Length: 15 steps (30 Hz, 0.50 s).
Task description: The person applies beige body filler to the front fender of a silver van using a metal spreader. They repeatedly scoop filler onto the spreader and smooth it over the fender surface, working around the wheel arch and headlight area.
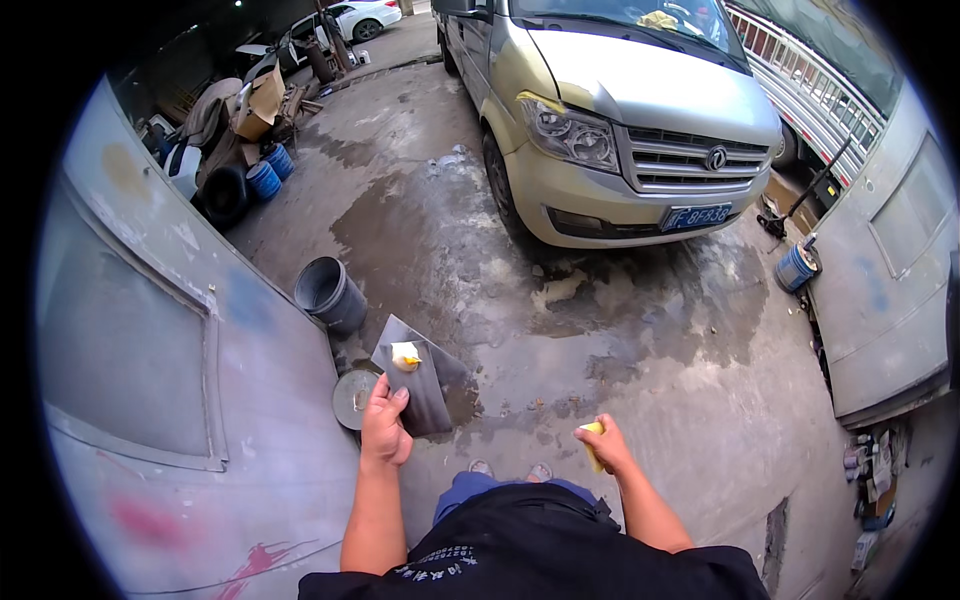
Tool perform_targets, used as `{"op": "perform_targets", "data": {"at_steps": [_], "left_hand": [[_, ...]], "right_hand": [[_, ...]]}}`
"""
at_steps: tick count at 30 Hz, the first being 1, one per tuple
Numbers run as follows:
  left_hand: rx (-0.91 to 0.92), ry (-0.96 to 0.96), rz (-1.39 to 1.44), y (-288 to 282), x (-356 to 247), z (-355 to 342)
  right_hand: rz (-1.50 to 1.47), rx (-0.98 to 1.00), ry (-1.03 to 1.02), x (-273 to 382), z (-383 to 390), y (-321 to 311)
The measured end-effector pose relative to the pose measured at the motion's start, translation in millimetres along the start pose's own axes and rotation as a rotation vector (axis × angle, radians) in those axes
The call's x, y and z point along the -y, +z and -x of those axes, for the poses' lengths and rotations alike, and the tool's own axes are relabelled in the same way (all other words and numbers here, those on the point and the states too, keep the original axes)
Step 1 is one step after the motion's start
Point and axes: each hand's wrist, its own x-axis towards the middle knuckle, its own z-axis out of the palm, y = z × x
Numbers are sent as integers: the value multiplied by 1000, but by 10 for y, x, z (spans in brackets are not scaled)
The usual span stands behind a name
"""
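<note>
My left hand point(385, 428) grips a flat, dark grey board point(428, 400) by its near left edge, the thumb lying on top. Towards the board's far end sits a lump of whitish paste point(402, 351) with a small streak of yellow paste point(411, 361) on it. Another grey flat piece point(396, 332) shows behind; whether it is joined to the board I cannot tell. Off to the right, my right hand point(614, 450) is closed around a thin yellow spreader point(593, 430), held apart from the board. The fingers partly hide the spreader.
Ahead stands a silver van point(640, 130) with yellow tape at one headlight. A dark bucket point(331, 296) and a round lidded can point(354, 399) stand left, beside an open metal door point(150, 300). Another metal door point(890, 280) is at right. Wet patches mark the concrete floor point(680, 400).
</note>
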Motion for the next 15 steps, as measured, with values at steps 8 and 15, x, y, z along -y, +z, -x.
{"op": "perform_targets", "data": {"at_steps": [8, 15], "left_hand": [[-80, 97, 77, -338, -81, -564], [-189, 294, 94, -767, -230, -1584]], "right_hand": [[-185, -45, -202, 1124, -827, 619], [-439, 409, -366, 2523, -955, 1581]]}}
